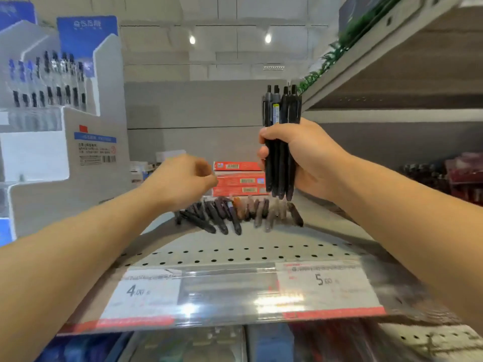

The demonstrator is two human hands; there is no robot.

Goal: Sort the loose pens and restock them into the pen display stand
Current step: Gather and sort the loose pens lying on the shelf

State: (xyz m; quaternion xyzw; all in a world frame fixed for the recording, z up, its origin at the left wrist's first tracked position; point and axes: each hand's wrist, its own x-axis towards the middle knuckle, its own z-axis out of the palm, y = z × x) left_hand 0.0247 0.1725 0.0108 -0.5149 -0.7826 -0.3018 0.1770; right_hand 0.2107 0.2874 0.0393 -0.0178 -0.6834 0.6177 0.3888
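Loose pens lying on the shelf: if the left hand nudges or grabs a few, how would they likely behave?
The loose pens look slim, rigid and rounded, so a nudge would probably roll or fan them across the smooth shelf. They overlap, so lifting one may drag its neighbours. They are likely light: the right hand holds a whole bundle upright.

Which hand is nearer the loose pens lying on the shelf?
Left. The left hand hovers just above the loose pens at their left end; the right hand is higher, gripping a pen bundle.
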